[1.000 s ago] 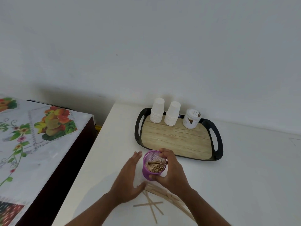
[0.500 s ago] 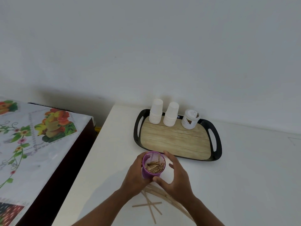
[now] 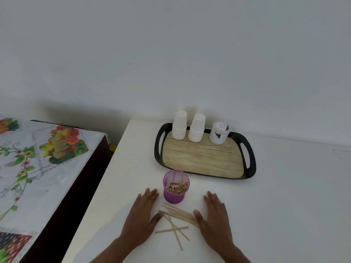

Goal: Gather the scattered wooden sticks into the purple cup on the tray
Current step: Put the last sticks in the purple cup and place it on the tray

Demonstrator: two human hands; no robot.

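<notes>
A purple mesh cup (image 3: 175, 194) stands upright on the white table, in front of the tray (image 3: 250, 164) and not on it. It holds several wooden sticks. More wooden sticks (image 3: 177, 219) lie scattered on the table just below the cup, between my two hands. My left hand (image 3: 141, 217) lies flat on the table left of the sticks, fingers straight, thumb near the stick ends. My right hand (image 3: 215, 217) lies flat to their right, its thumb touching the pile. Neither hand holds anything.
The black tray with a wood-look base carries two stacks of white paper cups (image 3: 179, 125) (image 3: 197, 128) and a white jar (image 3: 219, 132) along its far edge. A second table with a fruit-print cloth (image 3: 38, 158) stands to the left across a dark gap. A wall rises behind.
Both hands have let go of the purple cup and dropped back onto the table, one on each side of the scattered sticks. The cup stands where it was.
</notes>
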